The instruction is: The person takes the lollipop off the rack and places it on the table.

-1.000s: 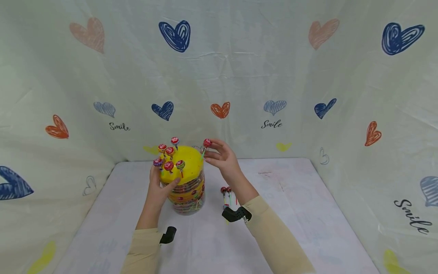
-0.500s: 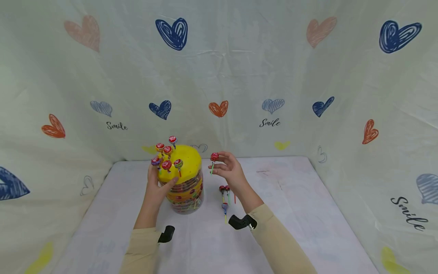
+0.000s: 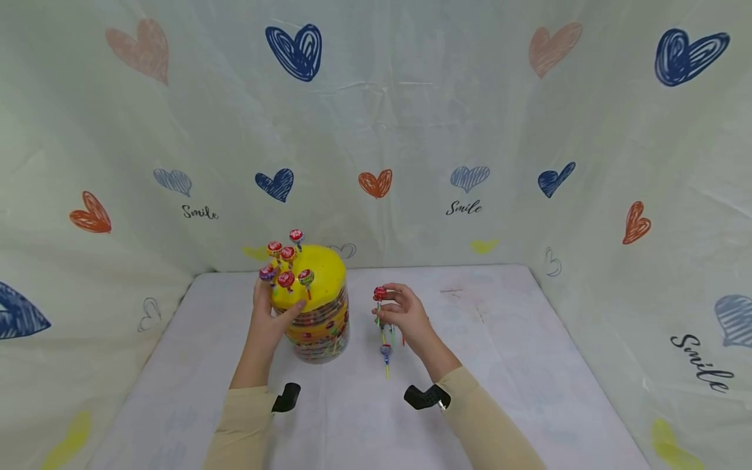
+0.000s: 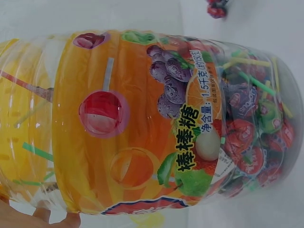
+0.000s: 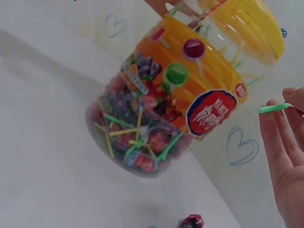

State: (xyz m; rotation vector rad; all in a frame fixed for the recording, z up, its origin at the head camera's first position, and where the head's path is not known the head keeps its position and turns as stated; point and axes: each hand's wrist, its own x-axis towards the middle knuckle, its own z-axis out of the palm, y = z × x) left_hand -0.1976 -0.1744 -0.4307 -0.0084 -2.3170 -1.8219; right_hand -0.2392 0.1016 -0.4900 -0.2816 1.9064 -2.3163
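Red lollipop [image 3: 380, 294] in transfer between jar [image 3: 320, 333] and tabletop [image 3: 499, 365] looks to be the step in hand; the next move probably calls for a light, steady pinch and a lowering clear of the loose lollipops [image 3: 386, 350] lying there. It sits in the right hand [image 3: 412, 321], green stick between thumb and fingers, apart from the jar and near those loose ones. The left hand [image 3: 271, 329] grips the jar around its yellow lid [image 3: 326, 261], where more lollipops [image 3: 286, 280] stand.
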